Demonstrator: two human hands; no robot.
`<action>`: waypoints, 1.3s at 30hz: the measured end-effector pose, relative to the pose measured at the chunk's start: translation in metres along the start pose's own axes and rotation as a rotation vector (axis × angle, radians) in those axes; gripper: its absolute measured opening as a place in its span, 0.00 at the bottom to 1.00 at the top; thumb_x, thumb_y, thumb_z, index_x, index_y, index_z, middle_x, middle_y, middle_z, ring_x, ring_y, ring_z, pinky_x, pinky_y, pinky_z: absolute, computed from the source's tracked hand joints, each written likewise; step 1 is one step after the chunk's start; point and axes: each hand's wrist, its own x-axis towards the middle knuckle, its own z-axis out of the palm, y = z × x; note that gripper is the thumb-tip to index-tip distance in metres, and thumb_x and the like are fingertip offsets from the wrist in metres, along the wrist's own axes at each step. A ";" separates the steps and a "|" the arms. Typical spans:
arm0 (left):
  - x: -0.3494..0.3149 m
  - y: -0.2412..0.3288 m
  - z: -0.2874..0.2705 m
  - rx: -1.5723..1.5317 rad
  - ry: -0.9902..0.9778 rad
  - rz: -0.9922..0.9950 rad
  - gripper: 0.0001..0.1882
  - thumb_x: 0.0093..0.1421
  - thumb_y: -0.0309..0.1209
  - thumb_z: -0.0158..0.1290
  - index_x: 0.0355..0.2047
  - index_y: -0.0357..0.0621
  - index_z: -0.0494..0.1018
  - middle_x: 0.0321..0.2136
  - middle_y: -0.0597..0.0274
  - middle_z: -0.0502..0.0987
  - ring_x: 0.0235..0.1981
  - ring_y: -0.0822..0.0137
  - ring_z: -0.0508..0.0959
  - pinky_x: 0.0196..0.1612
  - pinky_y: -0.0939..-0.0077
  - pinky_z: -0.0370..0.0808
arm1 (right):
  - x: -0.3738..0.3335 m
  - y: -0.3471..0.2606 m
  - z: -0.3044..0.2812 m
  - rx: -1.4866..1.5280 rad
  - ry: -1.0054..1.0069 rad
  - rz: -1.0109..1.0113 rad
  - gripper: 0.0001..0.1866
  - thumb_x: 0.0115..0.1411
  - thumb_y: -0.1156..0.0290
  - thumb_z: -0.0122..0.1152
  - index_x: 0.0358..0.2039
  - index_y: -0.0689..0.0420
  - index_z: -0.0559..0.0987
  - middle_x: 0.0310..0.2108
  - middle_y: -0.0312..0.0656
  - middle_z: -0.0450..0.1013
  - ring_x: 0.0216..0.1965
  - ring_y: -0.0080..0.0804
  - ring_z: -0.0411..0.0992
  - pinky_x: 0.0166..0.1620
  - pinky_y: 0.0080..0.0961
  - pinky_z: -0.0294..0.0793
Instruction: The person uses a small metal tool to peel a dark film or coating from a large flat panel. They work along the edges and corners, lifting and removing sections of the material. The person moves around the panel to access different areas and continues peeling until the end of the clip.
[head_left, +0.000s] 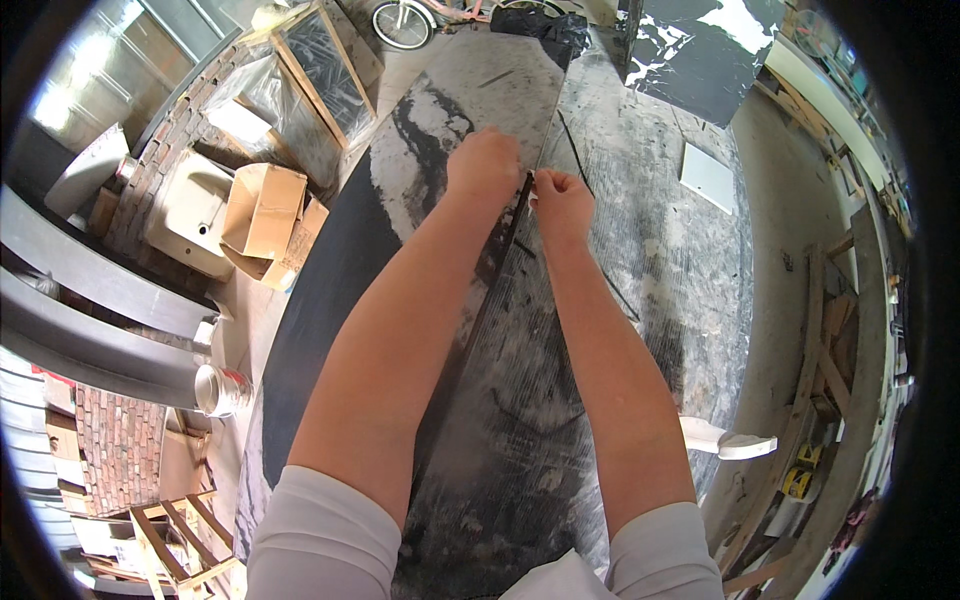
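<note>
A long panel point(325, 290) with a dark and grey-white patterned face lies over a scuffed dark work surface point(650, 300). My left hand point(485, 168) is closed and rests at the panel's right edge; its fingertips are hidden. Just across that edge, my right hand point(562, 203) is pinched, thumb against fingers. Between the two hands a small dark and whitish bit shows, too small to name. A dark strip point(497, 262) runs along the panel's edge below my hands. Thin black strands point(575, 150) lie on the work surface to the right.
A white square plate point(707, 178) lies at the right, and a white curved piece point(730, 440) juts past the near right edge. Cardboard boxes point(262, 210), a basin point(190, 212) and a bucket point(220, 390) stand left. A bicycle point(405, 22) and a black-and-white sheet point(690, 60) are at the back.
</note>
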 end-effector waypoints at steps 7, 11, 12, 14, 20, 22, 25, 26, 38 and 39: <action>-0.011 0.002 -0.003 -0.024 -0.005 -0.016 0.10 0.55 0.34 0.53 0.31 0.46 0.83 0.39 0.50 0.79 0.43 0.47 0.80 0.45 0.55 0.77 | -0.012 -0.005 -0.007 -0.006 -0.031 0.038 0.13 0.59 0.63 0.66 0.34 0.62 0.84 0.29 0.46 0.82 0.32 0.39 0.81 0.39 0.34 0.77; -0.021 0.001 -0.009 -0.037 -0.002 0.001 0.10 0.55 0.34 0.53 0.31 0.47 0.83 0.38 0.50 0.79 0.44 0.46 0.79 0.46 0.55 0.77 | -0.027 -0.016 -0.010 0.043 -0.040 0.054 0.14 0.59 0.62 0.65 0.34 0.63 0.84 0.27 0.46 0.81 0.30 0.38 0.80 0.38 0.33 0.77; -0.022 -0.001 -0.009 -0.033 -0.001 -0.002 0.10 0.55 0.34 0.53 0.31 0.47 0.83 0.38 0.50 0.79 0.44 0.46 0.79 0.46 0.55 0.77 | -0.031 -0.019 -0.009 0.067 -0.042 0.063 0.14 0.59 0.62 0.65 0.34 0.63 0.83 0.26 0.46 0.81 0.29 0.37 0.80 0.37 0.33 0.77; -0.025 -0.001 -0.008 -0.032 0.001 0.002 0.10 0.55 0.34 0.53 0.31 0.47 0.83 0.38 0.50 0.79 0.44 0.46 0.79 0.46 0.55 0.77 | -0.033 -0.018 -0.013 -0.029 -0.024 0.028 0.14 0.60 0.63 0.65 0.33 0.64 0.83 0.26 0.46 0.81 0.28 0.36 0.80 0.37 0.32 0.77; -0.041 0.002 -0.015 -0.058 -0.010 0.003 0.09 0.56 0.35 0.55 0.31 0.47 0.83 0.38 0.51 0.79 0.44 0.47 0.79 0.46 0.54 0.77 | -0.044 -0.009 -0.015 -0.023 -0.018 -0.004 0.13 0.60 0.64 0.65 0.33 0.64 0.83 0.25 0.46 0.81 0.28 0.35 0.80 0.36 0.32 0.77; -0.047 0.002 -0.018 -0.046 0.005 0.022 0.09 0.56 0.34 0.55 0.31 0.46 0.82 0.38 0.51 0.79 0.44 0.47 0.79 0.46 0.54 0.77 | -0.051 -0.012 -0.017 0.007 -0.035 0.016 0.13 0.60 0.64 0.65 0.33 0.64 0.83 0.25 0.45 0.81 0.27 0.36 0.80 0.36 0.32 0.77; -0.056 0.004 -0.024 -0.054 -0.028 -0.019 0.09 0.56 0.34 0.55 0.31 0.45 0.82 0.38 0.51 0.79 0.45 0.47 0.79 0.46 0.54 0.77 | -0.062 -0.017 -0.021 -0.027 -0.064 0.026 0.13 0.62 0.65 0.65 0.33 0.64 0.82 0.26 0.43 0.80 0.27 0.31 0.78 0.34 0.29 0.77; -0.059 0.004 -0.026 -0.044 -0.025 -0.016 0.09 0.56 0.34 0.55 0.32 0.45 0.82 0.38 0.50 0.79 0.45 0.47 0.79 0.46 0.54 0.77 | -0.063 -0.014 -0.022 -0.069 -0.070 0.009 0.12 0.63 0.66 0.64 0.34 0.64 0.82 0.27 0.41 0.79 0.27 0.26 0.77 0.31 0.25 0.77; -0.099 0.002 -0.042 -0.034 -0.075 -0.015 0.09 0.56 0.33 0.56 0.32 0.44 0.82 0.39 0.52 0.78 0.46 0.48 0.78 0.47 0.54 0.77 | -0.110 -0.028 -0.034 -0.041 -0.121 0.048 0.10 0.65 0.68 0.63 0.34 0.64 0.80 0.26 0.38 0.77 0.24 0.22 0.74 0.30 0.21 0.76; -0.103 0.001 -0.044 -0.035 -0.081 -0.014 0.09 0.56 0.33 0.57 0.32 0.44 0.82 0.38 0.52 0.78 0.46 0.48 0.78 0.47 0.54 0.77 | -0.113 -0.029 -0.036 -0.062 -0.128 0.049 0.10 0.65 0.68 0.63 0.35 0.64 0.80 0.26 0.38 0.77 0.24 0.22 0.74 0.30 0.22 0.76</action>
